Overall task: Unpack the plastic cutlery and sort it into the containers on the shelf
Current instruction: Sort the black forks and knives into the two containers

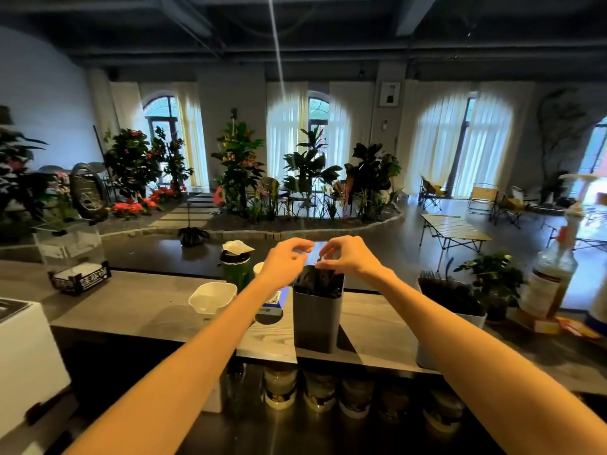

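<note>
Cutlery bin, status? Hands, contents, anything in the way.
Both hands over the grey bin: left hand curled loosely, right hand pinching something small at the rim. Black cutlery already inside. Blue box sits close on the left.

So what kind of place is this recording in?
Probably a café or event space, seen from behind a service counter. A raised shelf holds a dark container of black cutlery; a syrup pump bottle stands right; beyond lie an indoor garden and folding chairs.
</note>
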Available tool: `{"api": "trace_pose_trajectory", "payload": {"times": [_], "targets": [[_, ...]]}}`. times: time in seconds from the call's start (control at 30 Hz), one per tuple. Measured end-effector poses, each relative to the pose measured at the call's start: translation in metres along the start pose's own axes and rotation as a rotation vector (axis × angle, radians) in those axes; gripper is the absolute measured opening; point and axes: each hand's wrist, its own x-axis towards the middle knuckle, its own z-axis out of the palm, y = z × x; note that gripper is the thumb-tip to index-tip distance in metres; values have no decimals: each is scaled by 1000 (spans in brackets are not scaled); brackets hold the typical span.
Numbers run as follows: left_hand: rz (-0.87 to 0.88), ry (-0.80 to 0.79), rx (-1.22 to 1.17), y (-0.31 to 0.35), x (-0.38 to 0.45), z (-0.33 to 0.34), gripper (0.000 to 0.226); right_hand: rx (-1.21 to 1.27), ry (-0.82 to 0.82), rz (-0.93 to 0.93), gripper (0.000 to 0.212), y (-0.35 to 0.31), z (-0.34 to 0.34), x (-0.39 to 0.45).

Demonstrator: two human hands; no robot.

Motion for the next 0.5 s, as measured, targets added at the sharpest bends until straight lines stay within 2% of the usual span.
{"api": "trace_pose_trajectory", "payload": {"times": [0.07,0.13,0.23,0.33,0.4,0.5], "targets": [[6,-56,93,-7,-4,-1,38,-57,-63,6,38,5,7,3],[13,-84,153,-12,-8,-4,38,-62,-54,-28,37,4,7,-1],[42,-66,178,-14,-24,-7,33,-6,58,-55,27,1,7,-21],[58,-49,104,-14,-56,0,23,118,175,-39,16,-3,9,-65],[44,-132,83,-18,-87,11,21,191,181,-9,12,-3,18,-107],[-16,-326,33,-34,-139,33,19,319,90,85,11,8,47,-179]]}}
